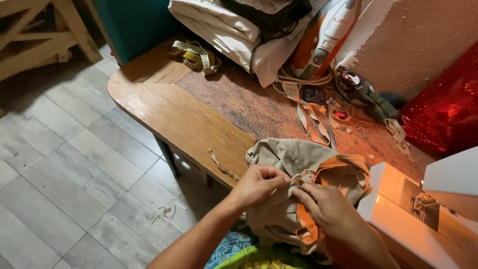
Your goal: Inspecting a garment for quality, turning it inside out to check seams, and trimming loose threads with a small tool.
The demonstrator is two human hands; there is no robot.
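Observation:
A crumpled beige garment [294, 159] lies over the near edge of a wooden table [179, 114], lit orange on its right side. My left hand [256, 184] pinches a fold of this fabric at its middle. My right hand [328, 209] grips the same fold from the other side, fingertips almost touching the left. A thin beige fabric strip [221, 167] lies on the table edge just left of the garment.
A white sewing machine [423, 209] with a lit lamp stands at the right. Behind lie an orange and white iron [323, 37], folded cream cloth [224, 25], a yellow tape measure [196, 55], scissors, fabric scraps and a shiny red bag [443, 114]. Grey plank floor lies left.

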